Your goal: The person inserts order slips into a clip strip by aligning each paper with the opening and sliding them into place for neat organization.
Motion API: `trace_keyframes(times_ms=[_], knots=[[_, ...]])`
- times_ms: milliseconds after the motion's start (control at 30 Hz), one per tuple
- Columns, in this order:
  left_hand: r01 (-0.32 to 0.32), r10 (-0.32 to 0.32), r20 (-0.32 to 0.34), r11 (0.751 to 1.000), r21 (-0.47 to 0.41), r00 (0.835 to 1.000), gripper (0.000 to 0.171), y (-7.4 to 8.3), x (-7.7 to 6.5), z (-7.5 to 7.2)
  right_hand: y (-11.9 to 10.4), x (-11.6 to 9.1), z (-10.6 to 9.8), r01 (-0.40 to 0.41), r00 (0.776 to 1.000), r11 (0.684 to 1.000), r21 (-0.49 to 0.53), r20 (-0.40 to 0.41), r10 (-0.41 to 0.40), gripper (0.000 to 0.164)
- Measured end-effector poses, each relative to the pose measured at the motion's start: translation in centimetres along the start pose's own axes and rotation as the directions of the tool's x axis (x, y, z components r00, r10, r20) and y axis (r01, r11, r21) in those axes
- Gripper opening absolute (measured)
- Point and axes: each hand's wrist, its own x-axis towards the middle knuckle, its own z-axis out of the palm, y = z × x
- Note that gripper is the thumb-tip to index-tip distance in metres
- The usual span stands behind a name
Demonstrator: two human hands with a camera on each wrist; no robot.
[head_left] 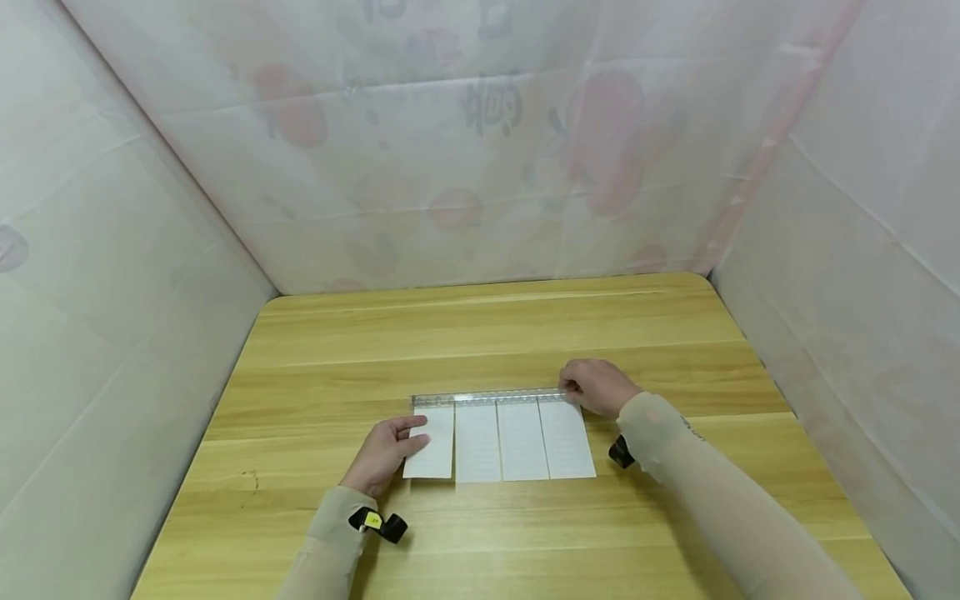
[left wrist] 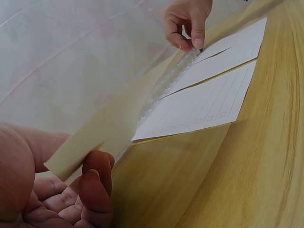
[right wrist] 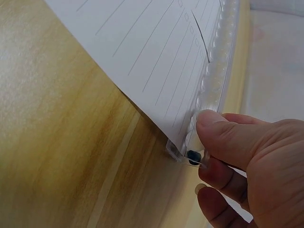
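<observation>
A long clear plastic rail (head_left: pixel 480 398) lies across the table, with three ruled paper sheets (head_left: pixel 521 442) side by side below it, their top edges at the rail. At its left end is a fourth paper sheet (head_left: pixel 433 460), tilted off the table; my left hand (head_left: pixel 384 457) pinches its left edge between thumb and fingers. In the left wrist view this sheet (left wrist: pixel 114 116) looks yellowish and shaded. My right hand (head_left: pixel 600 387) pinches the rail's right end between thumb and index finger. A dark round bead (right wrist: pixel 194 157) shows inside that end in the right wrist view.
The wood-grain table (head_left: pixel 480 542) extends around the papers on all sides. Pale patterned sheeting (head_left: pixel 465 167) hangs as walls behind it and at both sides. Black wrist straps with cameras sit on both sleeves (head_left: pixel 337 521).
</observation>
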Motion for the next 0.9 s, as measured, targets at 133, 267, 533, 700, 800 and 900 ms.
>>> trace_keyframes(times_ms=[133, 267, 533, 700, 800, 900], knots=[[0.005, -0.005, -0.005, 1.0, -0.002, 1.0, 0.042, 0.01, 0.02, 0.07, -0.05, -0.01, -0.08, 0.002, 1.0, 1.0, 0.001, -0.003, -0.002, 0.011], [0.002, -0.002, -0.006, 1.0, 0.003, 1.0, 0.041, 0.09, -0.08, 0.15, -0.18, -0.12, -0.16, -0.002, 1.0, 1.0, 0.008, 0.0, 0.002, 0.011], [0.0, 0.001, -0.021, 1.0, 0.024, 1.0, 0.041, 0.37, -0.09, 0.49, -0.09, -0.35, -0.14, 0.0, 1.0, 1.0, 0.004, 0.001, 0.0, 0.01], [-0.013, 0.016, -0.05, 0.999, 0.046, 0.999, 0.04, 0.55, 0.0, 0.65, 0.04, -0.35, -0.01, -0.01, 1.0, 1.0, 0.006, 0.002, 0.01, 0.01], [-0.014, 0.018, -0.057, 0.998, 0.059, 0.998, 0.039, 0.46, 0.02, 0.68, 0.13, -0.42, 0.17, -0.015, 1.0, 1.0, 0.008, 0.011, 0.015, 0.01], [-0.019, 0.023, -0.059, 0.997, 0.068, 0.998, 0.039, 0.38, 0.07, 0.71, 0.09, -0.48, 0.25, -0.016, 1.0, 1.0, 0.007, 0.006, 0.016, 0.01]])
